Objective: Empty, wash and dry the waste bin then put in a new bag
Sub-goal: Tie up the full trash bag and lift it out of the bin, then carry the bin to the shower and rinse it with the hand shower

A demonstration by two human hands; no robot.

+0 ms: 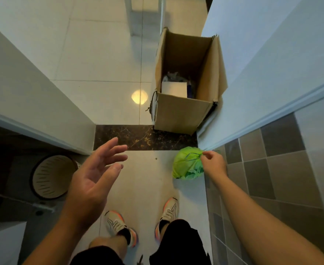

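A full green rubbish bag (187, 165), tied at the top, hangs low by the right wall just inside the doorway. My right hand (213, 162) pinches its drawstring at the bag's right side. My left hand (95, 175) is raised in the middle left, palm up, fingers spread, holding nothing. The waste bin (52, 176), round and beige with slotted walls, stands on the dark floor at the left, below the left hand. It looks empty, with no bag in it.
An open cardboard box (186, 88) with some rubbish inside stands beyond the dark marble threshold (144, 137), against the right wall. A door frame (42, 104) borders the left side. Grey tiles cover the right wall (272, 169). My shoes (168, 209) are on the pale floor.
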